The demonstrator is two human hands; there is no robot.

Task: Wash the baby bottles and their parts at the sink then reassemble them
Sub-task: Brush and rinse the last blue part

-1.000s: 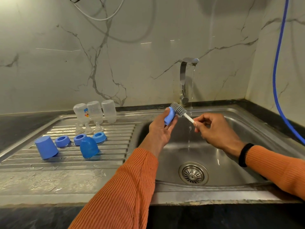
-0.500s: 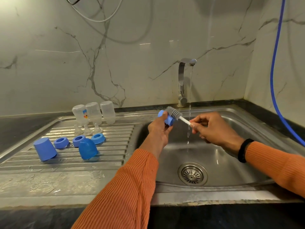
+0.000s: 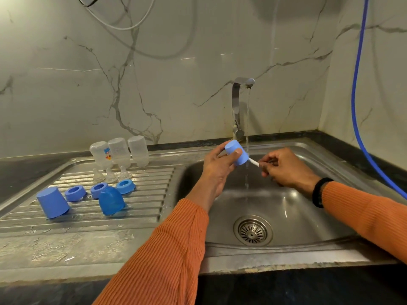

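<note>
Nearest the camera, the front rim of the stainless steel sink (image 3: 275, 258) runs across the lower part of the view, and behind it the round metal drain strainer (image 3: 252, 230) sits in the wet basin floor. Two forearms in ribbed orange sleeves reach in over the basin; a black band (image 3: 318, 192) circles the right wrist. The left hand (image 3: 217, 170) holds a solid blue plastic bottle cap (image 3: 235, 152) above the basin, thumb curled over its side and fingers wrapped behind it, the open end turned toward the right hand. The right hand (image 3: 284, 169) pinches the white handle of a bottle brush (image 3: 253, 162) between thumb and fingertips, the other fingers curled under; the brush head is hidden inside the cap. A thin stream of water (image 3: 247, 133) falls just beside the cap's open end from the chrome tap (image 3: 236, 106). To the left, on the ribbed steel draining board (image 3: 143, 208), stand a second solid blue cap (image 3: 52, 202) and a translucent blue domed cap (image 3: 111, 200), both mouth down, and behind them three blue screw rings (image 3: 99, 189). Further back are clear silicone teats (image 3: 111, 176), then three clear plastic baby bottles (image 3: 120, 151) upended in a row near the marble wall. A blue hose (image 3: 357, 95) hangs down the right wall.
</note>
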